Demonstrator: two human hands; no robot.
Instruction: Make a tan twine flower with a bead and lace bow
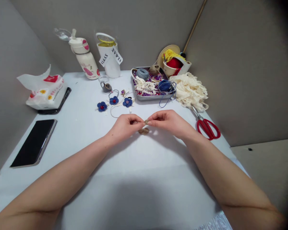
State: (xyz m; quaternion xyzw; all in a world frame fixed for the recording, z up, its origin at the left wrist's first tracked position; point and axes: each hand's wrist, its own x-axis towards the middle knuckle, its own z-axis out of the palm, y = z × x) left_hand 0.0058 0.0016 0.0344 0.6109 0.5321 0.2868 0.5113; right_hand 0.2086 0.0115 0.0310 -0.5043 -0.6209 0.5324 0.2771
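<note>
My left hand [124, 128] and my right hand [170, 123] meet over the middle of the table. Both are closed in a pinch on a small tan crocheted piece [146, 122], mostly covered by the fingertips. A second tan bit [143, 131] shows just below the fingers; whether it is joined to the held piece I cannot tell. Thin grey thread [112, 114] lies in a loop beyond my left hand. Past it are blue flowers with beaded centres: one at the left [102, 106], one in the middle [114, 100], one nearer the hands [127, 102].
A metal tray [156, 97] holds yarn balls, lace and beads. Cream lace [188, 91] is heaped beside it, with red-handled scissors [207, 128] in front. A bottle [87, 64] and white container [111, 65] stand behind. Tissues [48, 92] and a phone [35, 142] lie left.
</note>
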